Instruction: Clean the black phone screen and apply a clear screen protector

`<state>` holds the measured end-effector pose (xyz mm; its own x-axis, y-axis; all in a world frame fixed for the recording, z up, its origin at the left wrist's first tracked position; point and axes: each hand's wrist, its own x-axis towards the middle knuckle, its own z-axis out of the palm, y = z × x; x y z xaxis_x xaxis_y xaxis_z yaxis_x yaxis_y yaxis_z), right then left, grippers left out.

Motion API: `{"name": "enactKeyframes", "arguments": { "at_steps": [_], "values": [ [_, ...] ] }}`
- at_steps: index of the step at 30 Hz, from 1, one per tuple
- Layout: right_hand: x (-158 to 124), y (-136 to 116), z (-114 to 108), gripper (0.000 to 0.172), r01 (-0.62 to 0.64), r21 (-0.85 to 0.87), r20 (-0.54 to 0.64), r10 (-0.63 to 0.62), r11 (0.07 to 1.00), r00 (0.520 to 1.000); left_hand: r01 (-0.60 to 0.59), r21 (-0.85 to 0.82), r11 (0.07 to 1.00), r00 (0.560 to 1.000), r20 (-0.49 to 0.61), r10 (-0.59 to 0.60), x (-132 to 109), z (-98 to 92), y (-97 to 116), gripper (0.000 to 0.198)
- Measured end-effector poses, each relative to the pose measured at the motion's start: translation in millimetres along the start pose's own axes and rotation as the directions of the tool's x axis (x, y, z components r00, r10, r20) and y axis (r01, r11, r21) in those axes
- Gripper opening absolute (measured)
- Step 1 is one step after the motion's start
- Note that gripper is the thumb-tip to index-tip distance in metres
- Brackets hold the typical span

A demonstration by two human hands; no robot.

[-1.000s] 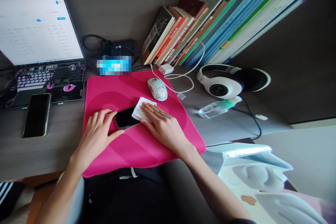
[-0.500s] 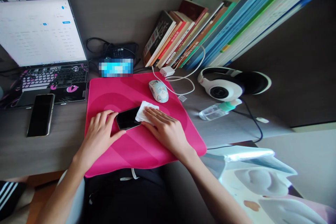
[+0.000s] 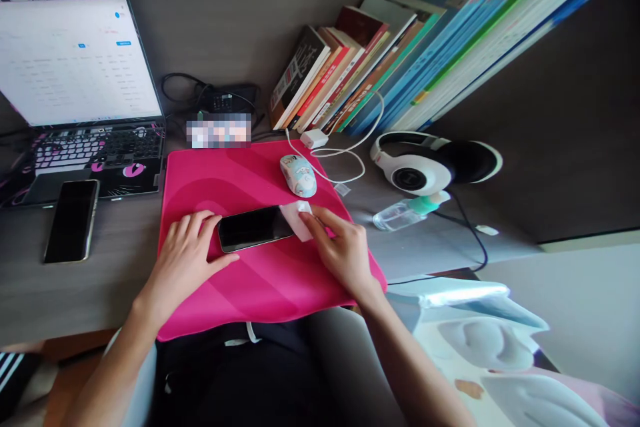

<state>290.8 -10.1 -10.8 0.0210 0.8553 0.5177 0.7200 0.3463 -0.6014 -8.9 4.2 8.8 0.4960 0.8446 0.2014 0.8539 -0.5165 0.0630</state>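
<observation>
A black smartphone (image 3: 256, 228) lies screen up on the pink desk mat (image 3: 260, 293). Around its left end is my left hand (image 3: 187, 253), fingertips at the upper corner and thumb along the lower edge, steadying it. My right hand (image 3: 345, 250) pinches a white wipe (image 3: 297, 219) between thumb and fingers at the phone's right end. Part of the wipe lies flat against that end, and the rest is bunched under the fingertips. Just above the wipe sits a patterned light-blue mouse (image 3: 299, 175).
A laptop (image 3: 95, 153) stands open at left, with a second phone (image 3: 73, 221) in front of it. Books (image 3: 345, 80) line the back. To the right are a white charger (image 3: 315, 139) with a looped cable, headphones (image 3: 415, 167) and a clear spray bottle (image 3: 400, 215) lying down.
My right hand has slid right along the phone with the wipe and changed to a pinch, uncovering more of the screen. My left hand stays at the phone's left end.
</observation>
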Motion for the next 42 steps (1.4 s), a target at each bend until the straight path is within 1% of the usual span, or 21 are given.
{"name": "enactKeyframes", "arguments": {
  "at_steps": [1,2,4,6,8,10,12,14,18,23,26,28,30,32,34,39,42],
  "values": [
    [1,2,4,0.027,-0.026,0.010,-0.020,0.026,1.000,0.999,-0.006,0.009,1.000,1.000,0.001,0.006,0,0.5,0,0.073],
    [2,3,8,0.028,-0.014,0.015,-0.023,0.015,1.000,1.000,-0.013,0.015,1.000,1.000,0.001,0.013,1,1.0,1,0.074],
    [3,3,14,0.032,0.084,0.014,0.023,-0.084,0.996,0.996,-0.026,0.024,0.999,1.000,0.004,0.026,1,1.8,1,0.074],
    [3,1,17,0.035,0.204,0.002,0.093,-0.203,0.979,0.975,-0.034,0.034,0.999,0.999,0.006,0.034,1,2.3,2,0.072],
    [1,0,18,0.034,0.271,-0.022,0.123,-0.267,0.962,0.956,-0.036,0.040,0.999,0.999,0.007,0.036,1,2.8,2,0.070],
    [0,0,17,0.032,0.262,-0.058,0.087,-0.256,0.963,0.963,-0.038,0.035,0.999,0.999,-0.003,0.038,1,3.4,2,0.069],
    [-1,0,16,0.030,0.211,-0.097,0.020,-0.210,0.973,0.978,-0.041,0.027,0.999,0.999,-0.013,0.041,2,4.0,2,0.069],
    [-1,1,15,0.029,0.181,-0.123,0.007,-0.182,0.976,0.983,-0.041,0.026,0.999,0.999,-0.014,0.041,2,4.3,2,0.069],
    [1,-2,16,0.032,0.217,-0.127,0.129,-0.201,0.968,0.971,-0.031,0.021,0.999,0.999,-0.018,0.031,2,4.7,2,0.068],
    [1,-5,17,0.036,0.285,-0.123,0.234,-0.251,0.951,0.939,-0.028,0.007,1.000,1.000,-0.006,0.029,2,5.3,2,0.070],
    [3,-3,19,0.046,0.324,-0.131,0.318,-0.269,0.937,0.909,-0.027,0.008,1.000,1.000,0.002,0.027,2,4.1,3,0.069],
    [4,-1,22,0.053,0.324,-0.130,0.361,-0.260,0.937,0.895,-0.026,0.014,1.000,1.000,0.002,0.026,2,2.9,4,0.068],
    [5,0,23,0.056,0.318,-0.124,0.375,-0.253,0.940,0.892,-0.024,0.020,0.999,1.000,-0.002,0.024,2,1.9,5,0.068],
    [5,-2,21,0.056,0.318,-0.130,0.371,-0.251,0.939,0.894,-0.017,0.023,1.000,1.000,-0.002,0.017,2,1.4,6,0.067],
    [1,-6,15,0.055,0.331,-0.143,0.373,-0.258,0.933,0.891,-0.008,0.025,1.000,1.000,-0.004,0.008,1,1.2,7,0.066],
    [-14,-21,-7,0.054,0.379,-0.169,0.432,-0.277,0.910,0.858,0.009,0.014,1.000,1.000,-0.004,-0.009,1,2.6,9,0.065],
    [-15,-23,-2,0.058,0.373,-0.165,0.434,-0.272,0.913,0.858,0.014,-0.024,1.000,1.000,-0.012,-0.015,0,3.8,7,0.061]
  ]
}}
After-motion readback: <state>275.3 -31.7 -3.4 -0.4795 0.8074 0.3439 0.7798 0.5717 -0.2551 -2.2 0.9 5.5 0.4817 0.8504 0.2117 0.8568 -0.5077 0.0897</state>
